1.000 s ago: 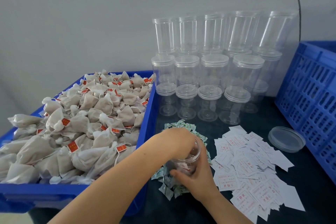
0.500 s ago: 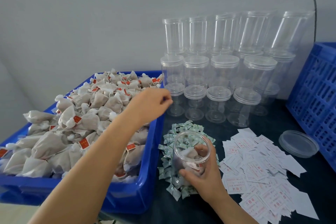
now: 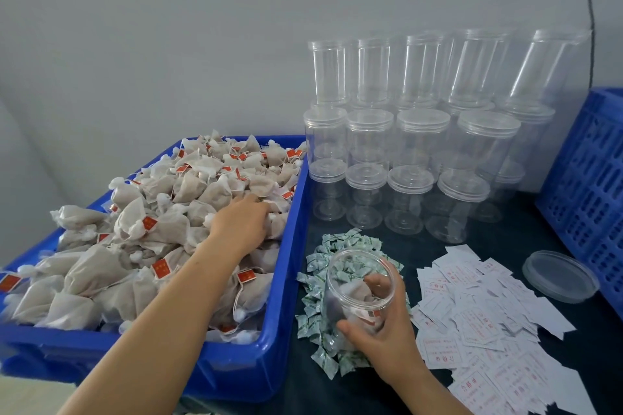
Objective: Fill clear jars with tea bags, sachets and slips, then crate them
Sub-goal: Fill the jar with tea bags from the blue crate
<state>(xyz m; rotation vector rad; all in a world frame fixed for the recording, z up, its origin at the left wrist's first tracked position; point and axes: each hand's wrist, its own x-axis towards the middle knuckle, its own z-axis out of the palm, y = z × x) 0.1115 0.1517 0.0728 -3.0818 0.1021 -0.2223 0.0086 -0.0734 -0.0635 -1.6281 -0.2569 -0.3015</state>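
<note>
A worker's right hand (image 3: pixel 381 330) grips a tilted, part-filled clear jar (image 3: pixel 357 290) over green sachets (image 3: pixel 340 242) as the left hand (image 3: pixel 241 221), fingers spread, reaches among tea bags (image 3: pixel 188 189); their tangled strings could drag extras out.

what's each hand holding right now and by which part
The right hand grips the open clear jar round its lower body, tilted over the sachets. The left hand rests on the tea bags in the bin; whether its fingers grip one cannot be told.

Our one head view, looking forward and down, close over the blue tub (image 3: pixel 290 283), stacked jars just right of it
</note>
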